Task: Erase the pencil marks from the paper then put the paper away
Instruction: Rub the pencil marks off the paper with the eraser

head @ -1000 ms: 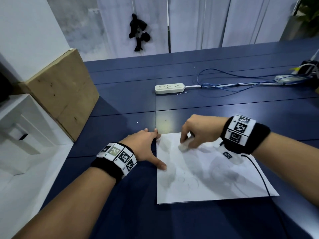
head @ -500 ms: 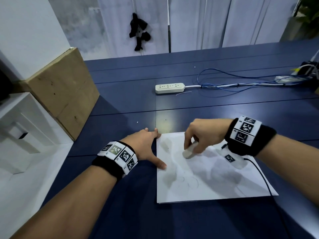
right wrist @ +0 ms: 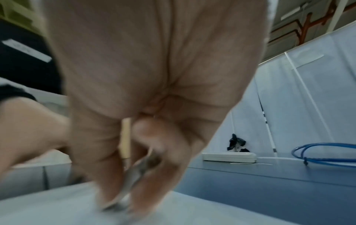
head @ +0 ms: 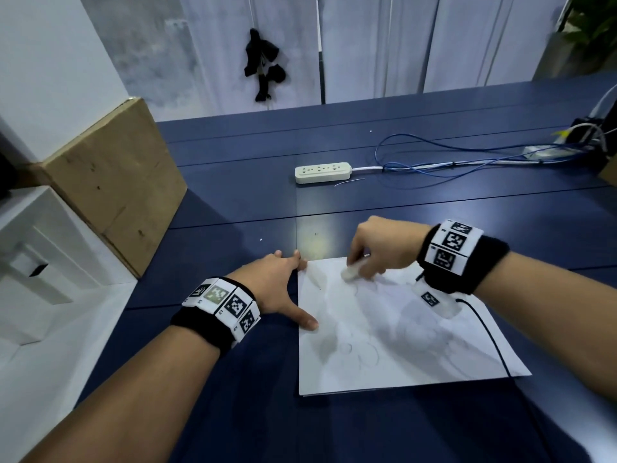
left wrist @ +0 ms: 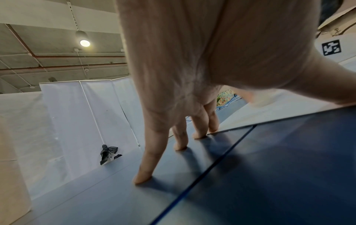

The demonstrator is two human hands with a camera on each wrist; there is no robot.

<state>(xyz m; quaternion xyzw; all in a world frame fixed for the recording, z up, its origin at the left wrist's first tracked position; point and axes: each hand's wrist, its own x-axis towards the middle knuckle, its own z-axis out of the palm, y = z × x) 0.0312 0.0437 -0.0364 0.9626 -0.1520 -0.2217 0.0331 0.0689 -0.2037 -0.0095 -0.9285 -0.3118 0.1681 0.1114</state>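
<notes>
A white sheet of paper (head: 400, 345) lies on the dark blue table (head: 233, 202), with faint pencil loops (head: 362, 350) near its lower left. My right hand (head: 377, 252) pinches a whitish eraser (head: 350, 272) and presses it on the sheet's upper part; the right wrist view shows the worn eraser (right wrist: 133, 175) between thumb and fingers, blurred. My left hand (head: 280, 285) lies flat with straight fingers at the sheet's left edge, thumb tip on the paper. In the left wrist view the fingers (left wrist: 146, 172) press the table beside the paper (left wrist: 269, 112).
A white power strip (head: 323, 172) with blue and white cables (head: 450, 162) lies behind the paper. A cardboard box (head: 113, 192) and a white unit (head: 40, 262) stand at the left. White curtains (head: 384, 45) back the table.
My right hand slid the eraser down and right over the sheet, then back up toward its upper left. The left hand and the paper stayed put.
</notes>
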